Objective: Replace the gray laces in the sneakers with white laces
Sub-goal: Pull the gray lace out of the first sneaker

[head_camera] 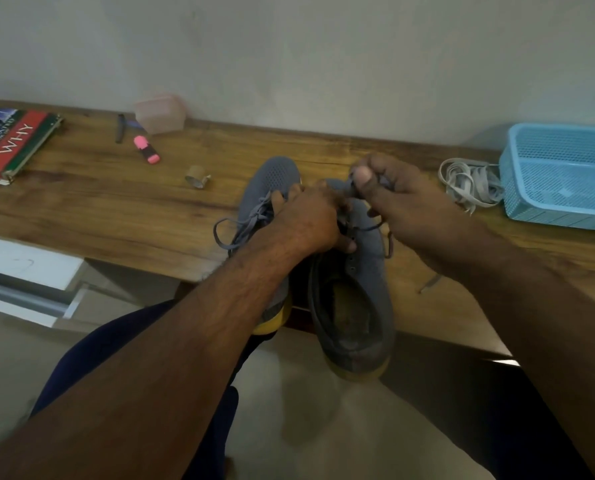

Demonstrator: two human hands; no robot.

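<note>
Two grey sneakers with yellow soles lie side by side on the wooden table [116, 202], heels hanging over its near edge. The left sneaker [271, 181] still carries its grey lace [240, 226], loops trailing left. My left hand [309, 220] grips the right sneaker [354, 306] at its eyelets, fingers curled over the tongue area. My right hand [396, 199] pinches a grey lace end between thumb and fingers just above that shoe's toe; dark lace runs from it across the shoe. A bundle of white laces [469, 183] lies on the table to the right.
A light-blue plastic basket [562, 178] stands at the right, touching the white laces. A book [12, 140], a pink highlighter [146, 149], a dark pen [120, 128], a pink translucent box [161, 114] and a small tape roll [197, 177] sit at the left and back. A wall runs behind.
</note>
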